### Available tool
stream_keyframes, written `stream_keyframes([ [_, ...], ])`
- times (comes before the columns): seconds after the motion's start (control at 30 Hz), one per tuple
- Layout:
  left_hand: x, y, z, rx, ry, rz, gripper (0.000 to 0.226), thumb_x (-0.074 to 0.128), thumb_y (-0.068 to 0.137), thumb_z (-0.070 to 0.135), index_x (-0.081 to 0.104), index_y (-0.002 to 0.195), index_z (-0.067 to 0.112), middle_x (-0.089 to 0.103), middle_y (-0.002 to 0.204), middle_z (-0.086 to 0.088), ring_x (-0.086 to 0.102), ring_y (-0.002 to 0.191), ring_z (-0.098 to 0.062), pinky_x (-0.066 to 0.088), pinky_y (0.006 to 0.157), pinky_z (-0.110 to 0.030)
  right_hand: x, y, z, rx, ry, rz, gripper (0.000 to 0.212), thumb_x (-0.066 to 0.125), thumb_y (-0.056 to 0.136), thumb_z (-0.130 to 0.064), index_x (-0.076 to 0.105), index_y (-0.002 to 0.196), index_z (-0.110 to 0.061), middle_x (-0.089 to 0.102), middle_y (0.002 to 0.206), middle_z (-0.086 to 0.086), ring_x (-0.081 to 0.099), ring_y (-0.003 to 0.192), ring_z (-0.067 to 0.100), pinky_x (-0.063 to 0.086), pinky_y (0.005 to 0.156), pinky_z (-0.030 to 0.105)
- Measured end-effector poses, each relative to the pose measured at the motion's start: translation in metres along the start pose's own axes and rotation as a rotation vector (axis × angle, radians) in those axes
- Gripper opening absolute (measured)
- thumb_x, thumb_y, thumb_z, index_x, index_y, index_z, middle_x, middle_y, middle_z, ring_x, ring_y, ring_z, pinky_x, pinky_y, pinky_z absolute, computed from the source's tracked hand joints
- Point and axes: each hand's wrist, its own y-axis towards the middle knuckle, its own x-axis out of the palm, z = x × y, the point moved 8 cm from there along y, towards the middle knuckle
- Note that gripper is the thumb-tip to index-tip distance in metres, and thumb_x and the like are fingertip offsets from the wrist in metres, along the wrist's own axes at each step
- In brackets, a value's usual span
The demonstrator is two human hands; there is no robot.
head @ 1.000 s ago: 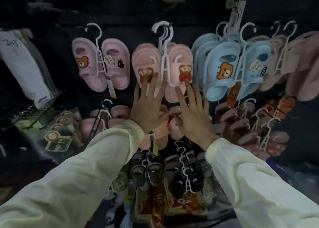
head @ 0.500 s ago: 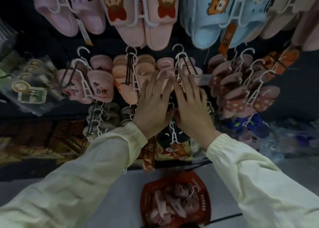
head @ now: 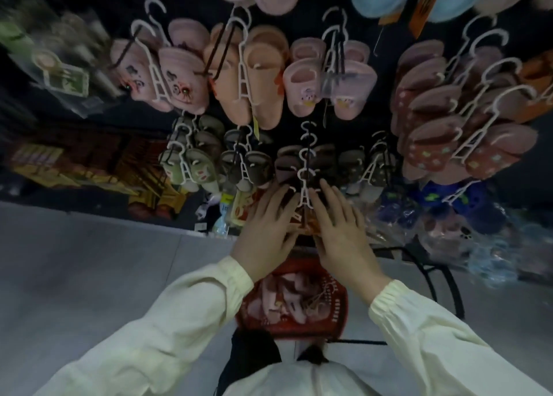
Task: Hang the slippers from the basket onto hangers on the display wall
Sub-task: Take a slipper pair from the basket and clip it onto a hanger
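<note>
Two flat-fingered: left hand (head: 263, 234), right hand (head: 344, 237), over basket (head: 339, 308).

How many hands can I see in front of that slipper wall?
2: the left hand is just left of a low white hanger, the right hand just right of it, both over the red basket. No others show.

Both hands out, fingers straight, palms facing away. Left hand (head: 266, 234) and right hand (head: 341, 231) side by side, fingertips flanking a white plastic ladder-shaped hanger (head: 305, 193) in the lowest row of dark brown slippers (head: 287, 168); contact unclear through blur. Cream fabric sleeves (head: 179, 311). Below the wrists, a red slotted plastic basket (head: 338, 314) on the grey floor (head: 89, 276), pale pink slippers (head: 278, 297) inside. Higher rows: peach slippers (head: 263, 66), maroon spotted slippers (head: 428, 153), on white hooks.
</note>
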Motion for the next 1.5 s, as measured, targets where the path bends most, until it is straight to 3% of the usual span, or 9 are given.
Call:
stream_keyframes([
  [0.1, 0.022, -0.026, -0.006, -0.099, -0.038, -0.021, 0.070, 0.066, 0.091, 0.027, 0.036, 0.152, 0.015, 0.036, 0.154, -0.013, 0.031, 0.143, -0.033, 0.031, 0.116, -0.046, 0.028, -0.015, 0.002, -0.038, 0.045, -0.071, 0.098, 0.064, 0.086, -0.010, 0.001, 0.159, -0.022, -0.006, 0.167, 0.004, 0.004, 0.154, 0.026, 0.020, 0.119, 0.048],
  [0.3, 0.075, -0.080, -0.031, -0.298, -0.116, -0.093, 0.071, 0.067, 0.090, 0.024, 0.033, 0.152, 0.016, 0.037, 0.150, -0.017, 0.036, 0.136, -0.035, 0.043, 0.105, -0.052, 0.095, -0.041, 0.013, -0.073, 0.059, -0.202, 0.099, 0.074, 0.079, -0.016, 0.015, 0.158, -0.016, 0.016, 0.164, 0.011, 0.019, 0.150, 0.029, 0.028, 0.115, 0.048],
  [0.5, 0.133, -0.132, -0.070, -0.509, -0.207, -0.132, 0.058, 0.065, 0.093, 0.025, 0.045, 0.146, 0.014, 0.043, 0.148, -0.015, 0.041, 0.130, -0.033, 0.042, 0.104, -0.046, 0.174, -0.049, 0.043, -0.018, 0.113, -0.357, 0.094, 0.072, 0.081, -0.018, 0.016, 0.157, -0.016, 0.012, 0.164, 0.010, 0.016, 0.150, 0.030, 0.026, 0.116, 0.051],
  [0.67, 0.238, -0.184, -0.108, -0.638, -0.281, -0.290, 0.059, 0.047, 0.087, 0.030, 0.043, 0.144, 0.017, 0.046, 0.144, -0.015, 0.051, 0.121, -0.038, 0.053, 0.093, -0.050, 0.262, -0.055, 0.089, 0.122, 0.141, -0.451, 0.088, 0.069, 0.079, -0.008, 0.024, 0.154, -0.015, 0.028, 0.158, 0.012, 0.031, 0.143, 0.034, 0.037, 0.107, 0.058],
  [0.83, 0.354, -0.217, -0.137, -0.655, -0.299, -0.459, 0.053, 0.060, 0.089, 0.017, 0.050, 0.141, 0.014, 0.048, 0.143, -0.012, 0.052, 0.124, -0.035, 0.052, 0.095, -0.048, 0.365, -0.060, 0.125, 0.177, 0.096, -0.539, 0.085, 0.068, 0.080, -0.010, 0.025, 0.152, -0.021, 0.038, 0.151, 0.010, 0.040, 0.136, 0.032, 0.040, 0.103, 0.055],
  [1.07, 0.458, -0.241, -0.185, -0.834, -0.318, -0.409, 0.030, 0.061, 0.089, 0.012, 0.065, 0.119, 0.012, 0.063, 0.121, -0.006, 0.064, 0.103, -0.031, 0.057, 0.079, -0.042, 0.497, -0.072, 0.149, 0.228, 0.047, -0.702, 0.084, 0.074, 0.074, -0.008, 0.036, 0.149, -0.013, 0.046, 0.142, 0.016, 0.046, 0.129, 0.039, 0.041, 0.098, 0.057],
  [1.17, 0.492, -0.236, -0.190, -0.846, -0.298, -0.461, 0.030, 0.059, 0.093, 0.016, 0.062, 0.123, 0.011, 0.057, 0.129, -0.008, 0.063, 0.105, -0.032, 0.056, 0.078, -0.042, 0.542, -0.081, 0.161, 0.276, 0.002, -0.770, 0.084, 0.072, 0.076, -0.009, 0.034, 0.151, -0.012, 0.039, 0.150, 0.018, 0.041, 0.134, 0.041, 0.038, 0.102, 0.059],
  [1.3, 0.537, -0.237, -0.185, -0.701, -0.237, -0.718, 0.042, 0.056, 0.095, 0.029, 0.052, 0.135, 0.018, 0.029, 0.153, -0.007, 0.044, 0.129, -0.030, 0.052, 0.094, -0.047, 0.583, -0.098, 0.173, 0.347, -0.004, -0.899, 0.078, 0.063, 0.081, -0.014, 0.030, 0.152, -0.020, 0.029, 0.157, 0.012, 0.029, 0.142, 0.036, 0.029, 0.109, 0.060],
  [1.5, 0.577, -0.251, -0.189, -0.646, -0.193, -0.917, 0.039, 0.060, 0.095, 0.034, 0.061, 0.132, 0.021, 0.009, 0.162, -0.006, 0.030, 0.139, -0.033, 0.044, 0.107, -0.050, 0.623, -0.115, 0.194, 0.382, -0.049, -1.025, 0.075, 0.060, 0.088, -0.029, 0.025, 0.154, -0.033, 0.013, 0.163, 0.012, 0.019, 0.147, 0.036, 0.019, 0.113, 0.064],
])
